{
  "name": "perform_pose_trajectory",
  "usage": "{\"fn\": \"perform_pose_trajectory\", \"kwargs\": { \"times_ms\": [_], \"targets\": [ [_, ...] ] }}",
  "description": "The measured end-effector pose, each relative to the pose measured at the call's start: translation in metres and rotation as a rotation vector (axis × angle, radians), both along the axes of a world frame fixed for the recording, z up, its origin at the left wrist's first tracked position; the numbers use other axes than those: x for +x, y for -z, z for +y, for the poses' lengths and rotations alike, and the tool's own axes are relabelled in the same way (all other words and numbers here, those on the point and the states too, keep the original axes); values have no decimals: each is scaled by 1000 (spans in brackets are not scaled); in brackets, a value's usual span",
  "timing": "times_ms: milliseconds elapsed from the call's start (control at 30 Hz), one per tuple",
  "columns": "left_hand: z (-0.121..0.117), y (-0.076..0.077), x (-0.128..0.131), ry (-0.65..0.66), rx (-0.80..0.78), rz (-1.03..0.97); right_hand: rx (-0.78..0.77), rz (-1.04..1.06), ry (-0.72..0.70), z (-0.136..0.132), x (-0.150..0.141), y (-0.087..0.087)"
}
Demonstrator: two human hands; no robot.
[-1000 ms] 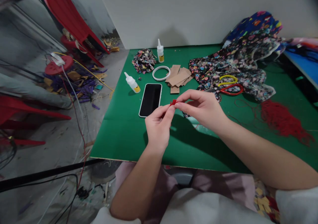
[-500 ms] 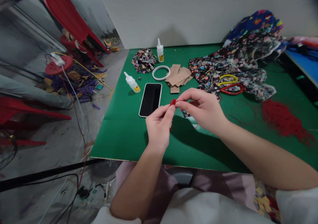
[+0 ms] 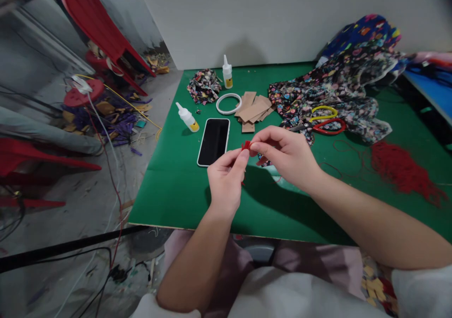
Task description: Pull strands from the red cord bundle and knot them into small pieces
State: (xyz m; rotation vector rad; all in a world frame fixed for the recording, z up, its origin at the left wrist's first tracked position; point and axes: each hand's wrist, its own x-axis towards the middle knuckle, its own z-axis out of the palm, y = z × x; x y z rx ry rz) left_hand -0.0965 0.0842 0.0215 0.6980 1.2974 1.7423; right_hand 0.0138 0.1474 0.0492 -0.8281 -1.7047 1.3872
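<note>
Over the green tabletop (image 3: 169, 181), my left hand (image 3: 228, 179) pinches a small red piece (image 3: 246, 145), perhaps fabric or yarn; its exact kind is too small to tell. My right hand (image 3: 282, 153) closes thumb and forefinger at the piece's right side. Most of it is hidden by my fingers. A smartphone (image 3: 213, 142) with a dark screen lies just left of my hands. Scissors (image 3: 323, 121) with one yellow and one red handle rest on floral fabric (image 3: 318, 92) beyond my right hand. A tangle of red thread (image 3: 402, 170) lies to the right.
Two small glue bottles (image 3: 188, 119) stand at the left and back. Behind the phone are a white tape ring (image 3: 229, 104), cardboard strips (image 3: 256, 108) and a crumpled floral cloth (image 3: 204, 86). A white board (image 3: 247, 21) borders the far edge. Red chairs (image 3: 102, 21) and cables are leftward.
My right hand's fingertips have shifted very slightly at the red piece. My left hand keeps its pinch, and the things on the table stay where they were.
</note>
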Motion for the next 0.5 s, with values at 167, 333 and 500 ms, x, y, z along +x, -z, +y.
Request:
{"fn": "perform_pose_trajectory", "kwargs": {
  "times_ms": [167, 333, 500],
  "targets": [
    [0, -1, 0, 16, 9, 12, -51, 60, 5, 1, 1, -2],
    [-4, -3, -1, 169, -15, -6, -194, 135, -94, 8, 5, -7],
    [-7, -6, -4, 392, -30, -161, -375, 175, -359, 18, 9, -2]
  ]
}}
